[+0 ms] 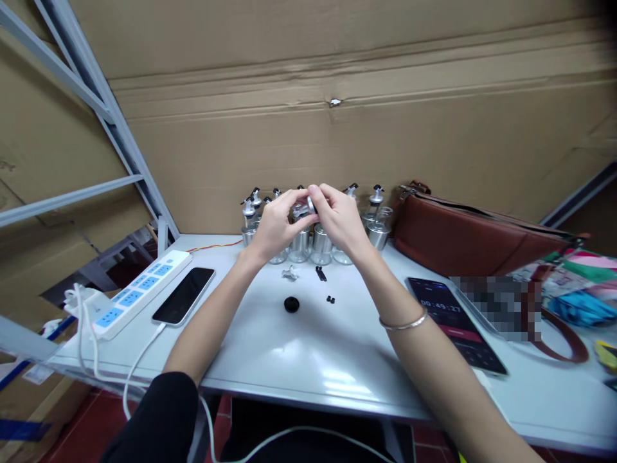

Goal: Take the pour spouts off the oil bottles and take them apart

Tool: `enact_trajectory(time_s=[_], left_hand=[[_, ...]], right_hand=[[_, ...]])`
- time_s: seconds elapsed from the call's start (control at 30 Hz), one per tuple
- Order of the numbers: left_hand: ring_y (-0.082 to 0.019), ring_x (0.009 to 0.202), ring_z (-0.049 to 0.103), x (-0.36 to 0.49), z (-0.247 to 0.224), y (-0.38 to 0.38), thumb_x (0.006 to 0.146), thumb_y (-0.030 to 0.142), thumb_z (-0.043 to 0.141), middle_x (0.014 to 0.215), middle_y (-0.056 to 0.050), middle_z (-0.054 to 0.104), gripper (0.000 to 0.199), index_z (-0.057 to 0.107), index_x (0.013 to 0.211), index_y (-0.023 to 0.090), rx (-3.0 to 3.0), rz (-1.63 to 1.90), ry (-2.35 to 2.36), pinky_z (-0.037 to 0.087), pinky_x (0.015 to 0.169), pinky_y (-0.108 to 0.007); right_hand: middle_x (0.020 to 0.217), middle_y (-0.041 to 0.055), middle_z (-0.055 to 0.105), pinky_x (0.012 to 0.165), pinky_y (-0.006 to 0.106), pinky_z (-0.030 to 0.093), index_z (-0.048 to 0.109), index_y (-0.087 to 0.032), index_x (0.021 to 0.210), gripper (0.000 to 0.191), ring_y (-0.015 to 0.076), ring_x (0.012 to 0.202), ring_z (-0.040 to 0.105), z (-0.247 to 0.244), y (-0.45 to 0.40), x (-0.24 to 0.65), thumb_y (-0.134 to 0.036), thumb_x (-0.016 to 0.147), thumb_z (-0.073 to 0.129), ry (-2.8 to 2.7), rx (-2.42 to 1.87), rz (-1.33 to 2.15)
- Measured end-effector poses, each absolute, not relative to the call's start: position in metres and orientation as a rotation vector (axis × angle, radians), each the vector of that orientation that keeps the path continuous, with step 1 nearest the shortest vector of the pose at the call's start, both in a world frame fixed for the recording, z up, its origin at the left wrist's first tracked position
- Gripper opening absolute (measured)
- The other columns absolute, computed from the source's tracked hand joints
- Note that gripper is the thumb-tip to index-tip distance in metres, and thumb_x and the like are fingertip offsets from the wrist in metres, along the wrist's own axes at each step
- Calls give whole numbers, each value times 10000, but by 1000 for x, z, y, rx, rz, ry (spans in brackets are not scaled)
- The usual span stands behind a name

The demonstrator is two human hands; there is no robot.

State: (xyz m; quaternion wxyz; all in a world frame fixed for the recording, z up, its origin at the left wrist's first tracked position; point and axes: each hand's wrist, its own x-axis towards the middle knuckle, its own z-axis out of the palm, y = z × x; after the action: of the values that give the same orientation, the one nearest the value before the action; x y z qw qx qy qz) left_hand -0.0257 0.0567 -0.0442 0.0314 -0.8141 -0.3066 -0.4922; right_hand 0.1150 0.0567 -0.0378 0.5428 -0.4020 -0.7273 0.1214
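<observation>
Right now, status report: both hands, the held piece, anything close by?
Left hand, right hand: both gripping small silvery piece. Black round part loose on tabletop. Bottles standing just beyond hands.

lighting: bright, diffuse; white glare streaks the grey tabletop (263,350) near its front edge; shadows fall soft, faint. quality: wide-angle stretch toward sides; upper right corner dark; one patch at right pixelated.

A small, shiny silvery part (303,209), partly covered, is held up between the fingers of the left hand (277,222) and the right hand (341,217), its round rim on edge by the right thumb, its body between left thumb and fingers
</observation>
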Motion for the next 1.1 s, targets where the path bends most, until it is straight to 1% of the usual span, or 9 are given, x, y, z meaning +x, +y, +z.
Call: enact_trajectory(time_s=[0.13,0.23,0.4,0.5,0.57,0.7,0.87,0.97,1.1], left_hand=[[-155,895,600,-23,-46,57,821,268,600,1026,-69,645,292,557,1085,150,-2527,-1568,-911,481,825,-284],[-156,883,602,-21,-49,57,831,269,575,1019,-73,647,278,557,1081,147,-2530,-1552,-917,477,816,-286],[-197,879,608,-15,-53,55,811,294,593,983,-90,661,345,536,1108,129,-2399,-1273,-1087,427,804,-320],[-208,831,613,-12,-53,52,826,296,568,877,-77,673,247,573,1009,131,-2281,-1168,-1154,395,809,-337],[-215,814,616,-10,-52,49,823,293,565,851,-76,675,211,585,959,133,-2249,-1123,-1195,394,801,-339],[-229,809,634,-3,-51,41,802,278,578,902,-91,681,295,555,1053,125,-2298,-1071,-1397,425,730,-309],[-245,783,654,3,-53,37,835,248,484,861,-102,687,369,451,1178,113,-2406,-1059,-1623,435,632,-282],[-254,776,657,4,-55,38,816,258,492,837,-95,686,403,424,1190,125,-2460,-1103,-1660,431,607,-276],[-255,768,656,5,-55,37,793,272,511,819,-89,683,382,462,1149,143,-2388,-1132,-1679,432,623,-276]], right_hand=[[551,-30,366,539,243,257,325,-197,584,411,104,541,365,-36,54,114,-468,886,392,-1661,-982,221],[534,-24,377,529,246,248,356,-192,562,394,107,533,367,-35,55,115,-429,874,400,-1674,-1028,218],[525,-15,434,523,244,257,451,-184,559,371,113,524,393,-35,57,118,-389,864,397,-1702,-1079,201],[515,-13,459,525,246,254,498,-179,551,375,115,517,402,-34,55,118,-373,861,412,-1732,-1110,163],[515,-9,478,531,246,250,525,-178,550,377,118,519,407,-34,53,117,-363,860,414,-1751,-1145,120],[534,-1,523,529,243,228,569,-184,567,369,124,533,429,-33,49,116,-346,852,402,-1748,-1262,23],[524,2,530,518,246,208,594,-183,554,363,118,516,417,-35,46,112,-334,827,408,-1762,-1324,-37],[505,-7,508,513,244,208,590,-187,529,334,112,505,396,-35,46,110,-312,794,430,-1747,-1333,-16],[495,-12,482,510,243,201,583,-182,510,359,102,489,366,-34,46,108,-322,798,421,-1741,-1308,6]])
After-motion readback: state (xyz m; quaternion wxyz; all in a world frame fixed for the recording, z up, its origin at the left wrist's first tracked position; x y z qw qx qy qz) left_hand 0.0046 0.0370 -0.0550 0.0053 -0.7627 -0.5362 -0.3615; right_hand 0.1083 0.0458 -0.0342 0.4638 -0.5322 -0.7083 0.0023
